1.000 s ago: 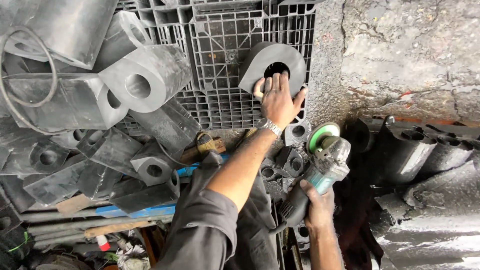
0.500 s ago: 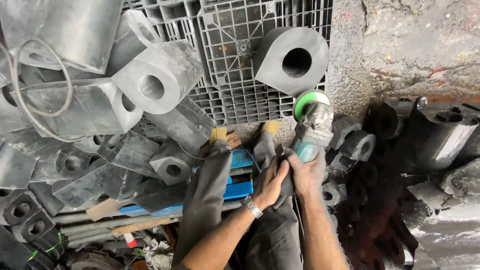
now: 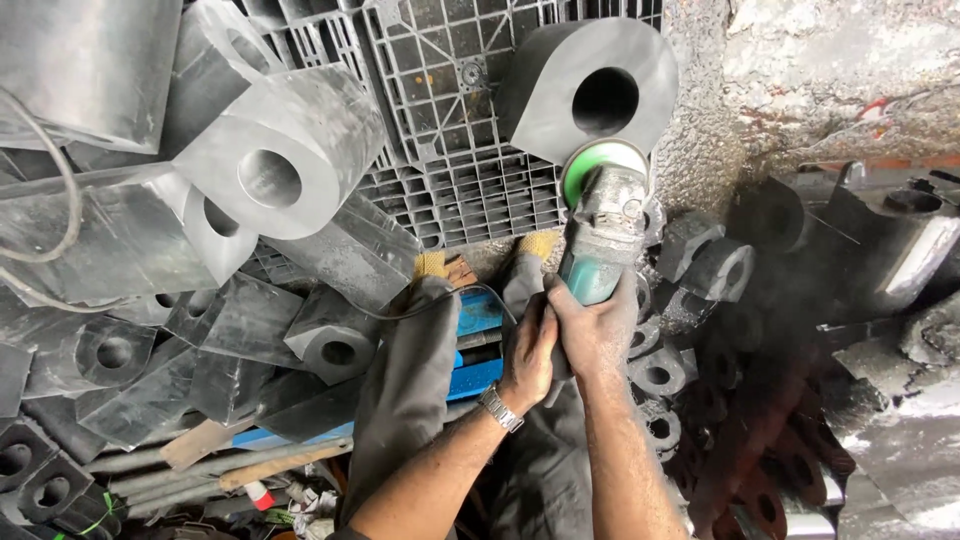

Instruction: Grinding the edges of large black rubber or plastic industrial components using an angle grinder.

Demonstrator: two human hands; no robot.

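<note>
A dark grey metal block with a round hole (image 3: 590, 95) lies on a grey plastic pallet (image 3: 450, 120). An angle grinder (image 3: 603, 225) with a green-rimmed disc touches the block's near edge. My right hand (image 3: 598, 325) grips the grinder's teal body from the right. My left hand (image 3: 527, 350), with a metal watch at the wrist, wraps the grinder's rear just beside the right hand. My grey-trousered knees (image 3: 410, 380) sit below the pallet.
Several large grey metal blocks with holes (image 3: 270, 165) are piled at the left. Smaller dark cast pieces (image 3: 700, 260) lie at the right, below a rough concrete wall (image 3: 800, 70). A blue bar (image 3: 470, 345) and wooden sticks lie under my knees.
My left hand left the holed block and came back to the grinder. Both hands then carried the grinder forward until its disc met the block's edge.
</note>
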